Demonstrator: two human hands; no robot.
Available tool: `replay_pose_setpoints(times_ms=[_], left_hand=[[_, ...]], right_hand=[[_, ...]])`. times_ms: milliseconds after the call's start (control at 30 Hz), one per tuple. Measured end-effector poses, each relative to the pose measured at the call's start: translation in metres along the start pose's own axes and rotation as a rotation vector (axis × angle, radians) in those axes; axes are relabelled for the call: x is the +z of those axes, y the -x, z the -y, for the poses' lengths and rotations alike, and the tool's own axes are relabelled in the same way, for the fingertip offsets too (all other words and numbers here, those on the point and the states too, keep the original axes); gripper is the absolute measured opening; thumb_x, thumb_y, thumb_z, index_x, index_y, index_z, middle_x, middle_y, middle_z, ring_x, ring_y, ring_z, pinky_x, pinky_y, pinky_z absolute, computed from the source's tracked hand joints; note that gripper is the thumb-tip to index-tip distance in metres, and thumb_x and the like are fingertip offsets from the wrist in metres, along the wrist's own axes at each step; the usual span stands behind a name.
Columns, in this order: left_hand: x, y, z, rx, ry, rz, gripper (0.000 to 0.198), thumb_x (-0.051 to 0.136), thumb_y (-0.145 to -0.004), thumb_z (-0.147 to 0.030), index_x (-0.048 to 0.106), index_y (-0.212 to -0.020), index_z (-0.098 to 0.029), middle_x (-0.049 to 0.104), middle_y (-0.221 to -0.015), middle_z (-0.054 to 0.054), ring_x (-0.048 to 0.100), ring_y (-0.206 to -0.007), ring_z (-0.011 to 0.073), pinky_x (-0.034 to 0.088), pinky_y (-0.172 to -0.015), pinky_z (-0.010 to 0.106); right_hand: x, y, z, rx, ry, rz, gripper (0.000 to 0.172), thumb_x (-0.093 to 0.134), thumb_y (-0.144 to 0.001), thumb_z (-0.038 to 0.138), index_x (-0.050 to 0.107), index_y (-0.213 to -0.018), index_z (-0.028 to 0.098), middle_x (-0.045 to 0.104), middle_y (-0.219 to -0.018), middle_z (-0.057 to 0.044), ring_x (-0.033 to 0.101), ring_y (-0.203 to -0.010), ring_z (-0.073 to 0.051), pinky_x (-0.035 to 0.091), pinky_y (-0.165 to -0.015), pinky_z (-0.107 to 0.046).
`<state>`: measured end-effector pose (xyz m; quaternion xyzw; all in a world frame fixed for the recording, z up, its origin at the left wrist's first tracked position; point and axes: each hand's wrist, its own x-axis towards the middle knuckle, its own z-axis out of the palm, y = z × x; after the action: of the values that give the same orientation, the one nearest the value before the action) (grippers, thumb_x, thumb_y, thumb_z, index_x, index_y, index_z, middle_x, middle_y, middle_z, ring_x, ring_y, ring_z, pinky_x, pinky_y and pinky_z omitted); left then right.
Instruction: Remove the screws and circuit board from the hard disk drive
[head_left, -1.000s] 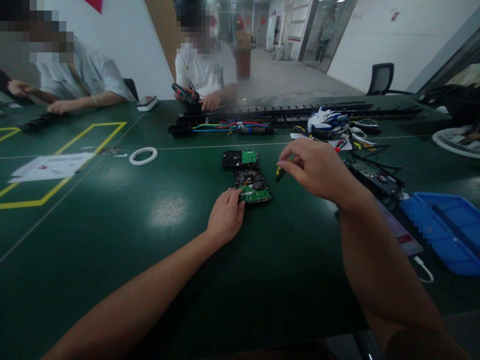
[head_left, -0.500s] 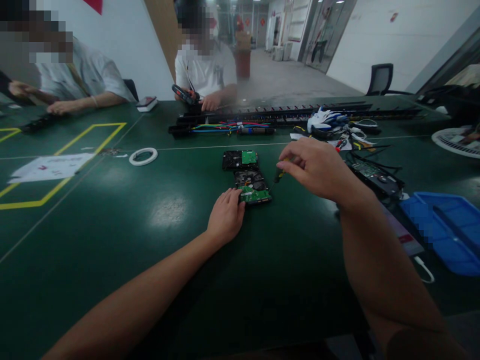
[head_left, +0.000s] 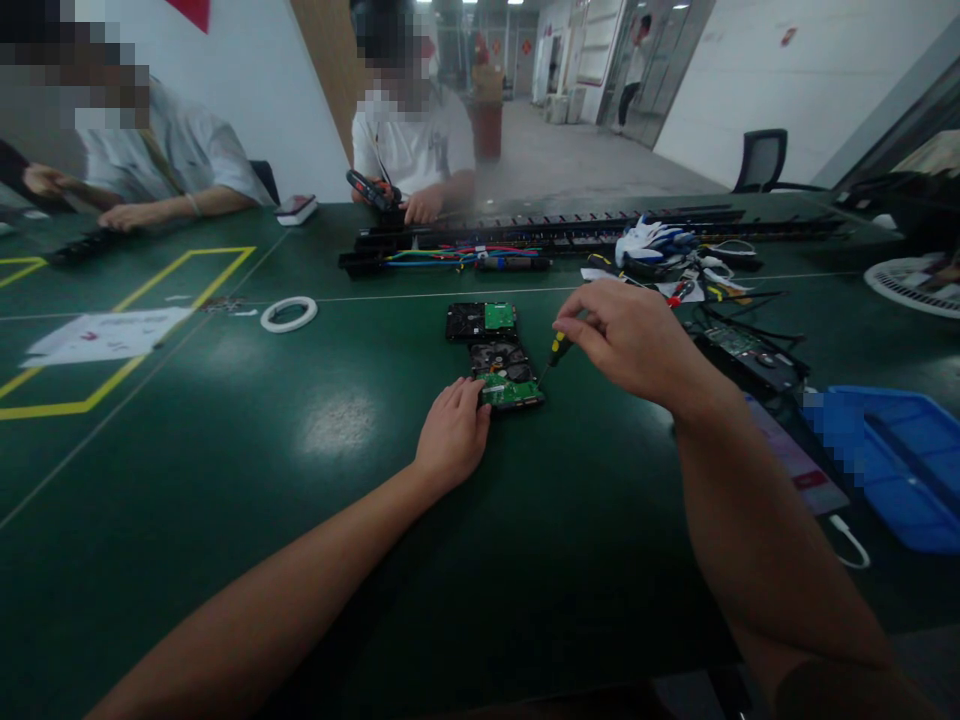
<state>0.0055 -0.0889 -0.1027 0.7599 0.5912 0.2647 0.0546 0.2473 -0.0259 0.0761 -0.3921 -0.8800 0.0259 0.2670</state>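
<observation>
A hard drive (head_left: 501, 357) with a green circuit board at its near end lies on the green table. My left hand (head_left: 453, 432) holds it by the near left edge, fingers closed together over the board's corner. In my right hand (head_left: 626, 335) is a small screwdriver (head_left: 558, 347) with a black and yellow handle, pinched from above. It leans, its thin shaft running down to the board's right edge; whether the tip sits in a screw is too small to tell. Just behind lies a second hard drive (head_left: 481, 321), its green board facing up.
Rightward are a blue tray (head_left: 911, 440), a white cable (head_left: 853, 545) and an opened electronic unit (head_left: 757, 355). Gloves (head_left: 652, 242) and long black strips with wires (head_left: 450, 255) lie farther back. A tape roll (head_left: 289, 314) is on the left. Two people sit across the table.
The screwdriver's handle has turned in my right hand, showing more yellow. My left hand and the drive keep their places. A distant person by the glass door shows more fully.
</observation>
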Motion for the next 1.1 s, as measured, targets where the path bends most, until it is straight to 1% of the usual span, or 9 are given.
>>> replay_pose_setpoints(times_ms=[133,233,400,533,633,767,867,1000,1100], left_hand=[[0.0,-0.0001,-0.0001,-0.011,-0.001,0.004,0.041,0.046,-0.107,-0.03,0.051,-0.145,-0.017,0.062,-0.148,0.016,0.052,-0.146,0.0321,0.042,-0.123,0.056],[-0.0003,-0.0003,-0.0008,-0.003,-0.007,0.005,0.041,0.046,-0.107,-0.029,0.052,-0.145,-0.016,0.062,-0.148,0.017,0.053,-0.146,0.0325,0.042,-0.124,0.056],[-0.0006,-0.0001,-0.0007,-0.004,-0.015,0.009,0.042,0.044,-0.108,-0.03,0.051,-0.146,-0.014,0.061,-0.148,0.017,0.053,-0.146,0.0322,0.041,-0.124,0.055],[-0.0013,0.0001,-0.0009,0.002,-0.012,0.006,0.041,0.044,-0.108,-0.03,0.051,-0.145,-0.013,0.062,-0.147,0.018,0.053,-0.145,0.0321,0.042,-0.124,0.055],[-0.0016,0.0002,-0.001,0.007,-0.013,0.004,0.041,0.043,-0.108,-0.03,0.051,-0.145,-0.015,0.062,-0.148,0.017,0.053,-0.146,0.0324,0.042,-0.123,0.056],[-0.0015,-0.0001,-0.001,-0.001,-0.008,0.011,0.041,0.043,-0.108,-0.031,0.05,-0.145,-0.015,0.061,-0.148,0.017,0.052,-0.146,0.0327,0.042,-0.124,0.056],[-0.0015,-0.0001,-0.0013,0.002,-0.001,0.005,0.041,0.043,-0.108,-0.031,0.05,-0.146,-0.017,0.061,-0.148,0.016,0.052,-0.146,0.0328,0.043,-0.123,0.057],[-0.0019,0.0,-0.0014,0.007,-0.003,0.004,0.041,0.043,-0.108,-0.031,0.05,-0.145,-0.016,0.061,-0.148,0.016,0.052,-0.146,0.0328,0.042,-0.123,0.056],[-0.0017,0.0,-0.0011,-0.003,-0.004,0.011,0.041,0.044,-0.108,-0.03,0.051,-0.145,-0.015,0.062,-0.148,0.017,0.052,-0.146,0.0323,0.042,-0.124,0.055]], right_hand=[[-0.0016,-0.0004,0.0022,-0.026,-0.012,0.024,0.018,0.058,-0.097,0.022,0.075,-0.103,0.023,0.076,-0.103,-0.01,0.066,-0.095,-0.028,0.046,-0.085,-0.041],[-0.0025,-0.0001,0.0013,-0.017,-0.006,0.024,0.017,0.061,-0.096,0.023,0.075,-0.106,0.024,0.076,-0.102,-0.009,0.065,-0.094,-0.028,0.046,-0.084,-0.041],[-0.0028,0.0012,-0.0034,-0.002,-0.008,0.026,0.008,0.066,-0.096,0.029,0.072,-0.097,0.024,0.072,-0.087,-0.004,0.062,-0.084,-0.024,0.044,-0.079,-0.038],[-0.0019,0.0013,-0.0044,0.009,0.011,-0.002,0.011,0.068,-0.095,0.034,0.07,-0.09,0.024,0.069,-0.083,-0.004,0.061,-0.082,-0.024,0.043,-0.077,-0.038],[-0.001,0.0011,-0.0028,0.008,0.03,-0.018,0.01,0.067,-0.094,0.032,0.068,-0.089,0.023,0.069,-0.086,-0.006,0.061,-0.082,-0.025,0.044,-0.076,-0.038],[-0.0005,0.0012,-0.002,-0.002,0.026,-0.001,0.006,0.064,-0.094,0.028,0.068,-0.093,0.023,0.07,-0.092,-0.006,0.061,-0.082,-0.024,0.044,-0.076,-0.037],[-0.0011,0.0012,-0.0025,-0.007,0.024,0.01,0.007,0.065,-0.095,0.029,0.069,-0.094,0.024,0.071,-0.093,-0.006,0.062,-0.082,-0.024,0.044,-0.076,-0.037],[-0.0029,0.0009,-0.0002,-0.005,0.011,0.011,0.012,0.064,-0.096,0.031,0.072,-0.092,0.023,0.072,-0.092,-0.007,0.063,-0.083,-0.025,0.045,-0.076,-0.038],[-0.0043,0.001,0.0037,-0.015,-0.003,0.011,0.014,0.062,-0.095,0.027,0.075,-0.096,0.023,0.074,-0.096,-0.008,0.065,-0.084,-0.025,0.046,-0.077,-0.039]])
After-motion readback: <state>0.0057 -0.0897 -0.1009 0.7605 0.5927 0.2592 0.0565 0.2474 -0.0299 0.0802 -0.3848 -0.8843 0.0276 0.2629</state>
